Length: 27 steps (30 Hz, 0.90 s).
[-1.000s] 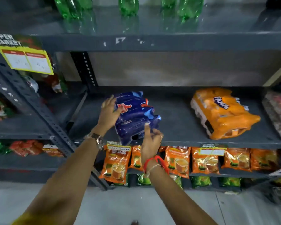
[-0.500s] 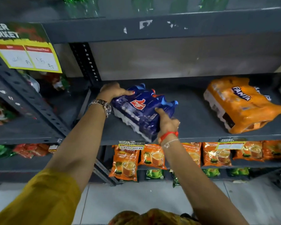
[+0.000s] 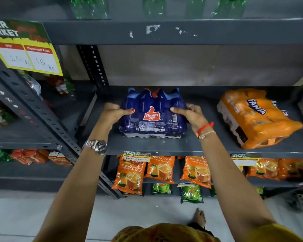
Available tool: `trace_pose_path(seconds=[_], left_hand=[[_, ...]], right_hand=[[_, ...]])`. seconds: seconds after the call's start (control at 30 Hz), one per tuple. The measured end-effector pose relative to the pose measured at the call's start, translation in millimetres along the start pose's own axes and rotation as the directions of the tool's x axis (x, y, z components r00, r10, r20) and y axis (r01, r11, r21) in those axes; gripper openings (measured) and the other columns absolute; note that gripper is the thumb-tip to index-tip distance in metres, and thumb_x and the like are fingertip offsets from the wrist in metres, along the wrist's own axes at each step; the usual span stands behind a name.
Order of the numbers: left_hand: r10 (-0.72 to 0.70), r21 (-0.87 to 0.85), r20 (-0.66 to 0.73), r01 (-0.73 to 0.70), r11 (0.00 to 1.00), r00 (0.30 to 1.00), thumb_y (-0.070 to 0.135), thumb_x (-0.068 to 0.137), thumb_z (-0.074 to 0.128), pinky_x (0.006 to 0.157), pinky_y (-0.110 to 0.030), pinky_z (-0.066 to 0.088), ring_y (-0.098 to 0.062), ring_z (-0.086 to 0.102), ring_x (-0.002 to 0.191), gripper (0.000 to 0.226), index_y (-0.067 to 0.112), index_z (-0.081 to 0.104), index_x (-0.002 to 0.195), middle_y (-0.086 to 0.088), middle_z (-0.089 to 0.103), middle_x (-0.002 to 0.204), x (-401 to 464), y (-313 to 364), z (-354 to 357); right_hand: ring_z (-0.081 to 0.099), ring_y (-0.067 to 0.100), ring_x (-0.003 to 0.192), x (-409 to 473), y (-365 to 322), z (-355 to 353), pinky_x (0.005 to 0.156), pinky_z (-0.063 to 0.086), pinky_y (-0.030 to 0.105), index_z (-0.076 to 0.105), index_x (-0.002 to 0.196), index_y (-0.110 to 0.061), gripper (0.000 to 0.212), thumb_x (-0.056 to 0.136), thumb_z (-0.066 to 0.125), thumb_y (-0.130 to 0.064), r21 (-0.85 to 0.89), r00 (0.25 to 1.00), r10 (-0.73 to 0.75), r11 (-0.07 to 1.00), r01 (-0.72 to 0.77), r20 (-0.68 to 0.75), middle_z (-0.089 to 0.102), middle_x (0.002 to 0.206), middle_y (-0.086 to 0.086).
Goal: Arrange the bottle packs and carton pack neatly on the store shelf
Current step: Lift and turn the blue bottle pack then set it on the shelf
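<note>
Blue pack (image 3: 153, 113) now upright, squared on shelf (image 3: 147, 145); both hands clamped on sides, fingers hidden.

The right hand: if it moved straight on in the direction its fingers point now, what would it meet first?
The right hand points left across the shelf and already presses the blue Thums Up pack, so it would meet that pack first. Depth is hard to judge.

dim, soft overhead light; edges bowed and blurred, centre sharp.

"Thums Up" on blue pack (image 3: 152, 113); "FANTA" on orange pack (image 3: 255, 117)
</note>
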<state>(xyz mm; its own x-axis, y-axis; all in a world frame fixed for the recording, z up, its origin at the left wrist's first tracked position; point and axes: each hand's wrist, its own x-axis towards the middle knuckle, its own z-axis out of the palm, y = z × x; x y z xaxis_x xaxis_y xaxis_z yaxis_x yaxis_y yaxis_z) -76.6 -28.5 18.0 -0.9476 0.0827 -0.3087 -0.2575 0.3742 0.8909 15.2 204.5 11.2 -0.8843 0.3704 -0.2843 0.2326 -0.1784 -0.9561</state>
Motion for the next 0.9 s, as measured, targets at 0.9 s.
trace_pose_path(seconds=[0.9], left_hand=[[0.279,-0.277,-0.278,-0.355,0.893,0.919,0.020,0.082,0.067,0.107,-0.029,0.036,-0.013,0.031,0.132,0.073,0.019,0.027,0.143,-0.004,0.012,0.150,-101,-85,92]], right_hand=[[0.062,0.019,0.106,4,9,21,0.080,0.053,0.027,0.053,0.121,-0.019,0.043,0.097,0.031,-0.048,0.060,0.993,-0.114,0.992,0.113,0.019,0.063,0.110,0.000]])
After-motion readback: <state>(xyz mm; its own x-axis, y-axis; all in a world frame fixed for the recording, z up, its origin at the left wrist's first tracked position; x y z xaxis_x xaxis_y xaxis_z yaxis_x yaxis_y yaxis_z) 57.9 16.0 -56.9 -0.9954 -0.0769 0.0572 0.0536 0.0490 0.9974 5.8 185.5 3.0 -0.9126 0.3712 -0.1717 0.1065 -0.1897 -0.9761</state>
